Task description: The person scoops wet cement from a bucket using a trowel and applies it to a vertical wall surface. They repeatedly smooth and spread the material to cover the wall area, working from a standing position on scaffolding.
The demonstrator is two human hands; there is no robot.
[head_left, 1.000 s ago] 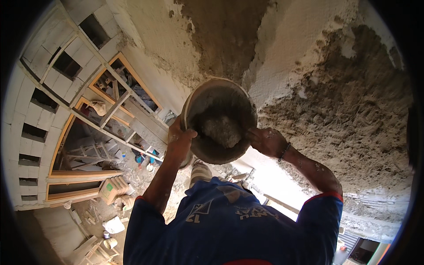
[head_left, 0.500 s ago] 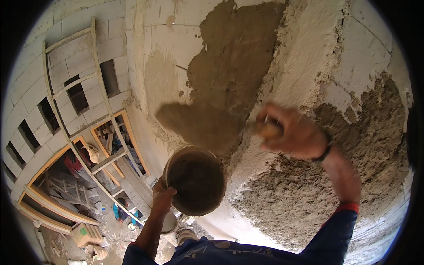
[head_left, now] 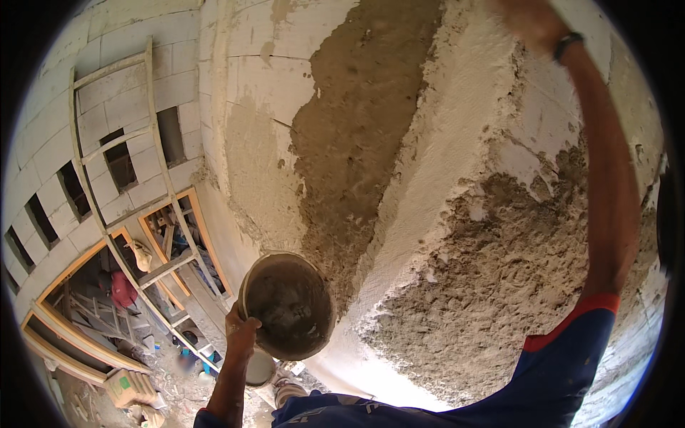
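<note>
My left hand [head_left: 241,332] grips the rim of a round bucket [head_left: 322,285], its thumb over the edge. Grey wet mortar [head_left: 289,308] lies inside the bucket, which is tilted so that its mouth faces me. Reaching far up, my right hand [head_left: 529,27] is blurred at the top edge of the view. Its fingers are smeared, and no tool can be made out there. Dark wet mortar [head_left: 360,121] covers a strip of the pale block wall [head_left: 260,75] ahead. Rough brown mortar [head_left: 492,285] coats the wall face on the right.
A ladder-like wooden frame [head_left: 160,135] stands at the left, before a block wall with dark openings. Far below are wood-framed openings [head_left: 64,271], a person in red [head_left: 123,289], stacked bags [head_left: 132,387] and another round container [head_left: 260,369].
My right hand, earlier around a wooden-handled tool near the middle, has swung up to the top edge. A blurred brown patch above the bucket is gone. The bucket has shifted slightly left and down.
</note>
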